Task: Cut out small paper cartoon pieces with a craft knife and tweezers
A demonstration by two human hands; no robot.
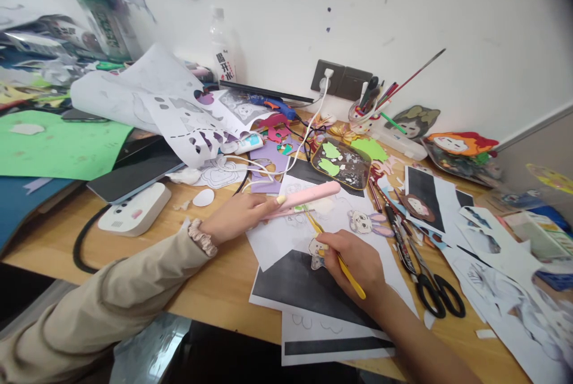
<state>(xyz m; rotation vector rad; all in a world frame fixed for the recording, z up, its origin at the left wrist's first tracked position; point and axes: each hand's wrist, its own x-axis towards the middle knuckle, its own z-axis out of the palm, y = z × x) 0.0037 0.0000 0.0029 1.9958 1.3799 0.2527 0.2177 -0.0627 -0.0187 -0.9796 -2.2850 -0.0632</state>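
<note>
My left hand (242, 214) is wrapped round a pink hair straightener (311, 195), its two arms slightly apart. A small piece with some green on it (299, 209) shows between the arms. Closed round yellow tweezers (353, 279), my right hand (356, 261) has their tips at that piece; whether they grip it I cannot tell. Partly behind my right fingers lies a small paper animal cut-out (316, 251). Beyond that hand a rabbit cut-out with purple ears (364, 221) rests on white paper (268, 249).
Black-handled scissors (441, 295) and pens lie on the right. A dark tray (353, 163) holds green scraps. Behind are a glue gun (277, 106), a white cable (308, 127) and a pen holder (360, 115). A white box-shaped device (134, 211) sits left.
</note>
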